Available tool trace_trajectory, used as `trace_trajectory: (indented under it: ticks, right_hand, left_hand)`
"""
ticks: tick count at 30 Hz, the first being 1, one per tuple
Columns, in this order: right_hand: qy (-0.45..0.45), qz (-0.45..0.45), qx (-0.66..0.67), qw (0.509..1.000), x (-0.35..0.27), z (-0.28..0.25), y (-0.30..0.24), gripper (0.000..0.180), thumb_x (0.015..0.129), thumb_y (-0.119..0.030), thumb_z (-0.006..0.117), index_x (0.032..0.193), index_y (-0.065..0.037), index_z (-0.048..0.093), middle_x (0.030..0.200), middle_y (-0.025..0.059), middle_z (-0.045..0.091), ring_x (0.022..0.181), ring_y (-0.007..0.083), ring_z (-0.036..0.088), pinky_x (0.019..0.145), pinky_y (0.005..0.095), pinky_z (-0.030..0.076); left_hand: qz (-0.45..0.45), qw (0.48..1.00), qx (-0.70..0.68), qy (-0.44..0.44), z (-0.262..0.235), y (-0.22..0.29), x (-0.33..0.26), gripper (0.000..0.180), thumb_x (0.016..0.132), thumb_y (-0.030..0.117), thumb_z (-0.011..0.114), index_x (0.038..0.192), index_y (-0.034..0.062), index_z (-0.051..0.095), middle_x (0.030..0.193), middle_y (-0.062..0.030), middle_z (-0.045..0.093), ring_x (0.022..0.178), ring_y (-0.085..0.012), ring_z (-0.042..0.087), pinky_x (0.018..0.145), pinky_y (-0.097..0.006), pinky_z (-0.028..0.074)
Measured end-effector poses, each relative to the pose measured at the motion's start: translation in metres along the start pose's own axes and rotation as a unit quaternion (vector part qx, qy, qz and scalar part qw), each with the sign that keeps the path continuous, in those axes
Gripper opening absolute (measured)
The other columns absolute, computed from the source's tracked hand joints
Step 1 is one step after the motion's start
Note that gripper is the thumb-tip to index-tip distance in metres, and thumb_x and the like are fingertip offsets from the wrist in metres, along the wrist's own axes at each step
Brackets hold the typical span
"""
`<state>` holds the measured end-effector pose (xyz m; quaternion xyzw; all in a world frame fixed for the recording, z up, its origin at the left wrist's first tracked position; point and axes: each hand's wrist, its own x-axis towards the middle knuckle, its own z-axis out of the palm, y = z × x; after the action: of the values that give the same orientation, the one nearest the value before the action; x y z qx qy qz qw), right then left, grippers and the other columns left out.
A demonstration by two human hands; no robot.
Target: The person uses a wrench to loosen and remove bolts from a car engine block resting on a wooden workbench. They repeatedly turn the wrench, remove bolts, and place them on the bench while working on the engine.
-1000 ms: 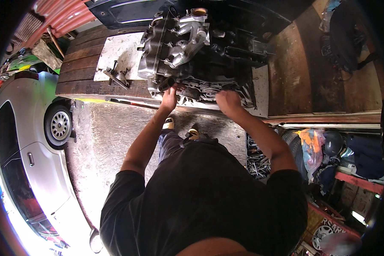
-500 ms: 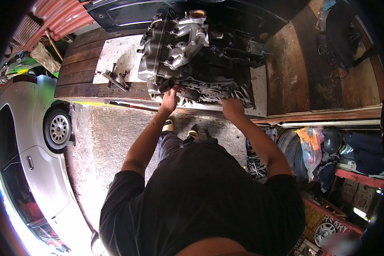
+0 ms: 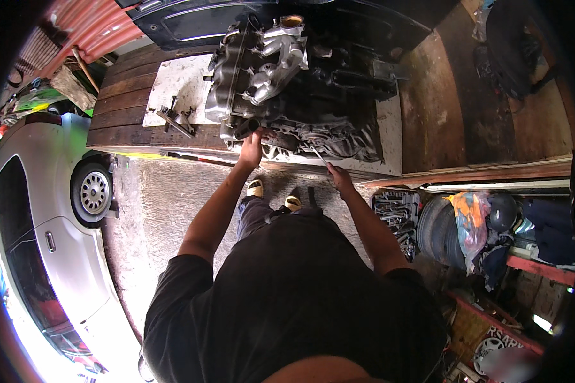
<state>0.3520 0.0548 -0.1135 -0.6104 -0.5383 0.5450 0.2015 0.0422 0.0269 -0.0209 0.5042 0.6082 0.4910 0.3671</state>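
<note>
A silver and black engine (image 3: pixel 262 76) lies on the wooden workbench, its pale intake pipes uppermost. My left hand (image 3: pixel 252 152) is closed at the engine's near left corner, its fingers around a black tubular part (image 3: pixel 246 129) with an open round end. Whether that part is fixed to the engine, I cannot tell. In front of the bench edge, my right hand (image 3: pixel 340 179) is closed around a slim metal hand tool (image 3: pixel 319 155). Its bright shank slants up and left to the engine's near side, by a dark crumpled cloth (image 3: pixel 351 140). The tool's exact kind is unclear.
Bolts and small metal parts (image 3: pixel 176 118) lie on a white board (image 3: pixel 185 80) left of the engine. A silver car (image 3: pixel 57 210) stands at left. At right are an open socket set (image 3: pixel 396 214), tyres (image 3: pixel 437 230) and a helmet (image 3: pixel 501 212). A black bag (image 3: pixel 511 51) rests on the bench.
My right hand has drawn back from the engine's near edge toward me, and the slim metal tool now shows in it. My left hand keeps its place on the black part.
</note>
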Motion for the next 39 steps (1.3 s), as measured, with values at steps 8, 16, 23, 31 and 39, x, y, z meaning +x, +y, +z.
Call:
trace_trajectory:
  ticks: [8,16,23,31,39]
  right_hand:
    - [0.021,0.037,0.05,0.998,0.028,0.035,0.044,0.051,0.084,-0.057,0.056,0.062,-0.012,0.051,0.052,-0.004,0.037,0.048,0.0095,0.034,0.047,0.0282,0.027]
    - [-0.003,0.068,0.088,0.994,0.039,0.049,0.046,0.048,0.087,-0.054,0.055,0.063,-0.013,0.052,0.049,-0.0056,0.037,0.039,0.0071,0.031,0.04,0.0257,0.021]
    - [0.039,-0.064,-0.003,0.997,0.049,0.049,0.064,0.048,0.088,-0.051,0.055,0.068,-0.007,0.055,0.056,0.0027,0.048,0.052,0.0151,0.046,0.05,0.0299,0.034]
    - [0.191,-0.116,-0.246,0.943,0.036,0.029,0.05,0.041,0.093,-0.04,0.05,0.084,-0.001,0.059,0.079,0.0171,0.061,0.077,0.0322,0.06,0.068,0.0427,0.044]
    - [0.097,-0.074,-0.3,0.946,0.019,-0.005,0.028,0.043,0.091,-0.044,0.05,0.087,-0.003,0.06,0.083,0.0185,0.062,0.076,0.0377,0.059,0.067,0.0447,0.046]
  left_hand:
    - [-0.021,0.996,-0.082,-0.011,0.001,0.0,-0.001,0.053,0.098,0.036,0.022,0.097,-0.0009,0.06,0.094,-0.0134,0.064,0.09,-0.0251,0.058,0.085,-0.036,0.043]
    - [-0.056,0.998,-0.027,-0.027,-0.004,-0.008,-0.001,0.063,0.095,0.053,0.02,0.101,0.0062,0.061,0.099,-0.0058,0.065,0.094,-0.0175,0.057,0.083,-0.034,0.041]
    - [-0.058,0.998,-0.033,-0.016,-0.002,0.006,-0.002,0.06,0.097,0.046,0.023,0.099,0.0003,0.061,0.095,-0.0134,0.064,0.091,-0.0232,0.058,0.083,-0.036,0.044]
    - [-0.037,0.999,-0.009,0.0,-0.003,0.003,-0.003,0.062,0.097,0.048,0.023,0.099,-0.0006,0.061,0.097,-0.0138,0.064,0.092,-0.0262,0.058,0.085,-0.036,0.043]
    - [-0.047,0.999,-0.013,-0.01,-0.001,0.009,-0.002,0.058,0.097,0.042,0.021,0.098,0.0014,0.062,0.097,-0.0143,0.064,0.093,-0.0272,0.058,0.084,-0.038,0.043]
